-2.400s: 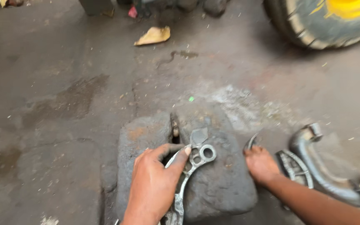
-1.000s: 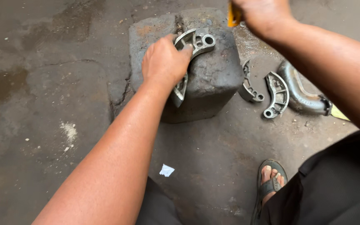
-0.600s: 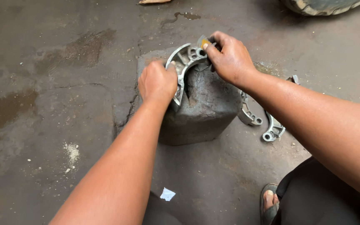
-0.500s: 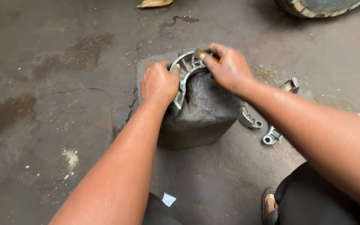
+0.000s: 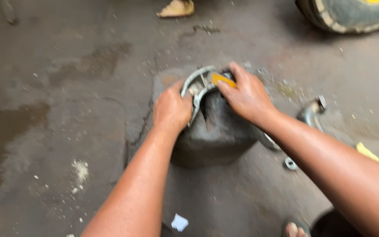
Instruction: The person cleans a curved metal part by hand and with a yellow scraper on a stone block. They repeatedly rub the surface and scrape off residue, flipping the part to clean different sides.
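**Brake shoe pinned on stone block**

Curved metal brake shoe (image 5: pixel 194 90) lying on top of the grey stone block (image 5: pixel 218 131), arc bowed toward the far left, long axis running from near-left to far-right. Left hand (image 5: pixel 172 109), grip clamped on the shoe's near end. Right hand (image 5: pixel 247 97), grip closed around a yellow-handled tool (image 5: pixel 223 79) at the far end. No labels or packages legible. Compared with half a second ago, both hands in much the same place, view closer and blurrier.

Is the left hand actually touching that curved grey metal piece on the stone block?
Touching. The head view shows the left hand gripping the curved grey metal piece on the dark stone block.
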